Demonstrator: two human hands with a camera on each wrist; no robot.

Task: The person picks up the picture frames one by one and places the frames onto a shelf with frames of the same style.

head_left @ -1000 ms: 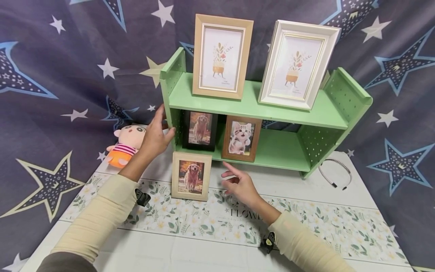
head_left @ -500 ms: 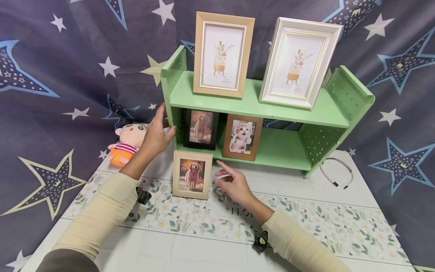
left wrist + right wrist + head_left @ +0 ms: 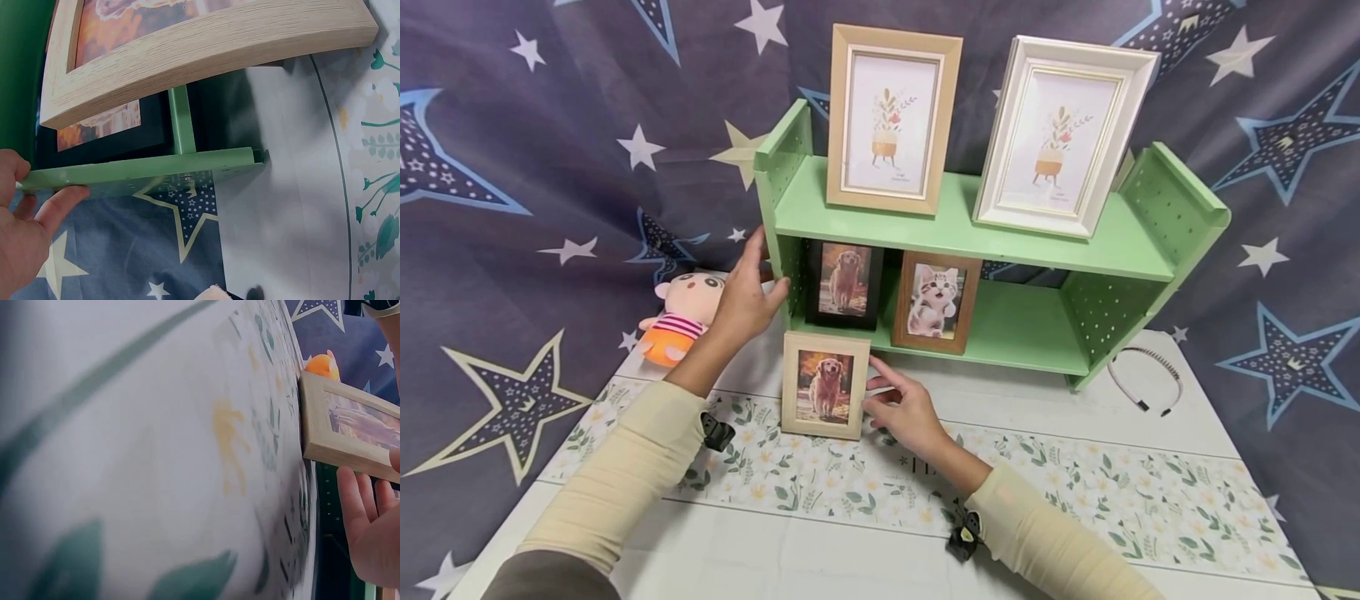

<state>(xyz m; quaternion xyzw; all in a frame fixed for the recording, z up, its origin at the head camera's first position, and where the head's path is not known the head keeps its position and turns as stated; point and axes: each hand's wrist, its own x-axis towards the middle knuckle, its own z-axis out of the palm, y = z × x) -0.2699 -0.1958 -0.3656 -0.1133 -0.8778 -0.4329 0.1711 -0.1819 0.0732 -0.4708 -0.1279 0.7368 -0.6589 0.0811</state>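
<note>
My left hand (image 3: 747, 296) grips the left side panel of a green two-tier shelf (image 3: 865, 218), thumb in front and fingers behind. In the left wrist view, that panel's edge runs between the thumb and fingers. A light wood picture frame (image 3: 792, 387) with a dog photo stands upright on the table in front of the shelf's lower left. At its right edge, my right hand (image 3: 917, 417) has its fingertips, the fingers mostly straight. The right wrist view shows those fingers (image 3: 353, 497) along the frame's side, with the thumb partly cut off.
A black frame (image 3: 874, 292) and a brown frame (image 3: 898, 304) stand on the lower shelf. A tan frame (image 3: 838, 125) and a white frame (image 3: 1000, 158) stand on top. A plush doll (image 3: 673, 337) sits left, a headband (image 3: 1168, 367) lies right. A starry curtain (image 3: 587, 100) hangs behind.
My right hand has moved left, from below the brown frame to the right edge of the light wood frame. My left hand keeps its grip on the shelf's side panel.
</note>
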